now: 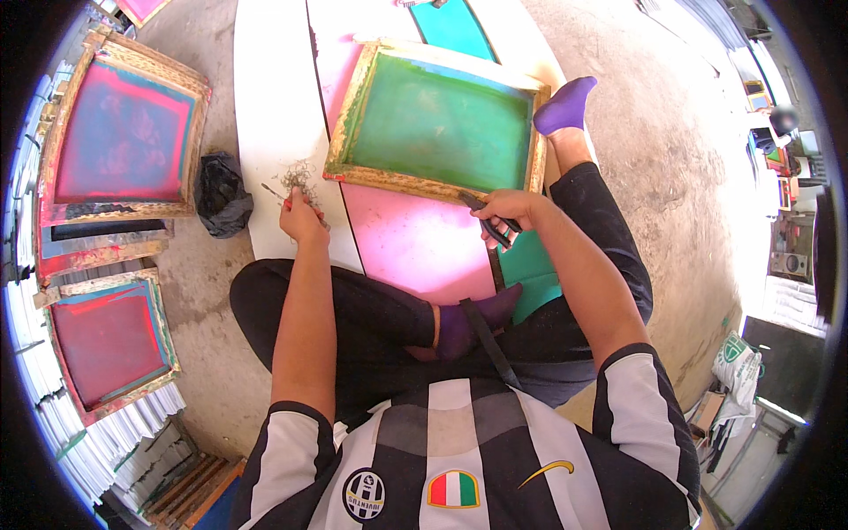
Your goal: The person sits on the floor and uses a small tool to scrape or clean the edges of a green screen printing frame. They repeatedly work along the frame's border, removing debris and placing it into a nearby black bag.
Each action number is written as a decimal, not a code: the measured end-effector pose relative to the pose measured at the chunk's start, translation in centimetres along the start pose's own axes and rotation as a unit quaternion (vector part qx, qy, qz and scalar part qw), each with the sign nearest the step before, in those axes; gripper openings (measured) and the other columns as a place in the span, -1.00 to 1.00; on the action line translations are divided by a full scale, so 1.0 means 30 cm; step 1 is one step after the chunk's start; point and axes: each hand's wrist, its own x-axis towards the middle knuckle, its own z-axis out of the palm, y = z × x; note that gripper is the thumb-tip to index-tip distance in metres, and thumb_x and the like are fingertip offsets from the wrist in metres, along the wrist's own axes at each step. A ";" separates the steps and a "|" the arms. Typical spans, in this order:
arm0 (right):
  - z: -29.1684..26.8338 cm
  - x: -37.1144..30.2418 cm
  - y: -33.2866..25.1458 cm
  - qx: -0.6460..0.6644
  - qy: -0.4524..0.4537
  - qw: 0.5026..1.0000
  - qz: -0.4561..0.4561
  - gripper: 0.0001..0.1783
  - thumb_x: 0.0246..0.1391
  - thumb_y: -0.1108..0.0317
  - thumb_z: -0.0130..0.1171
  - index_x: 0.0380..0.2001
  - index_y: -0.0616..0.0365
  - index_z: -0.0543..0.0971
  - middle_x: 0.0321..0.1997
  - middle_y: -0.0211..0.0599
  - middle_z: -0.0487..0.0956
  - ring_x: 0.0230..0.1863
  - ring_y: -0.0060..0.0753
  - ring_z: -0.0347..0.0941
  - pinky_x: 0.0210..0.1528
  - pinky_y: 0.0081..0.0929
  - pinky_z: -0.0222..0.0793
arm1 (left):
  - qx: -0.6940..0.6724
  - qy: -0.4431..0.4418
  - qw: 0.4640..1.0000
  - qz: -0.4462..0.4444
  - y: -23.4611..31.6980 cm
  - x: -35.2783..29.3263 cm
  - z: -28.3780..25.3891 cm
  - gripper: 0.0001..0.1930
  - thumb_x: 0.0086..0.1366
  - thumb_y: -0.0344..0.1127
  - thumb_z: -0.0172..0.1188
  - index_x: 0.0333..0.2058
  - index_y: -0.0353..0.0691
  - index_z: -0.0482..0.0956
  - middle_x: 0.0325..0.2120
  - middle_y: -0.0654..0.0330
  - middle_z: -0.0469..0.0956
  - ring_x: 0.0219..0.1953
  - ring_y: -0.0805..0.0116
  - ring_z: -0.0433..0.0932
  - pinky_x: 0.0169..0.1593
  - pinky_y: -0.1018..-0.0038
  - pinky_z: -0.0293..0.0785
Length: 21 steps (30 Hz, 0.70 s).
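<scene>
I sit on the ground, legs bent around a white, pink and teal board [274, 97]. A wood-framed green screen [442, 124] lies on the board in front of me, slightly tilted, its right edge near my purple-socked foot [565, 106]. My right hand [518, 209] is closed around dark-handled pliers [474, 202], their nose at the frame's lower edge. My left hand [303, 219], fingers curled in, is at a small heap of thin metal bits [303, 174] on the board's white part; I cannot tell what it grips. To my left are a crumpled black plastic bag [223, 194] and two more framed screens, one pink-and-blue [124, 137], one red.
</scene>
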 end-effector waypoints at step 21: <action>-0.002 0.022 -0.089 -0.145 0.038 0.986 0.075 -0.78 0.08 0.39 0.11 -0.30 0.37 0.48 -0.52 0.00 0.56 -0.50 -0.08 0.58 -0.57 -0.04 0.45 | 0.024 -0.044 0.999 -0.013 0.026 -0.063 0.043 -0.72 0.33 -0.04 0.19 -0.32 -0.13 0.46 -0.69 0.34 0.34 -0.75 0.51 0.27 -0.72 0.53 0.03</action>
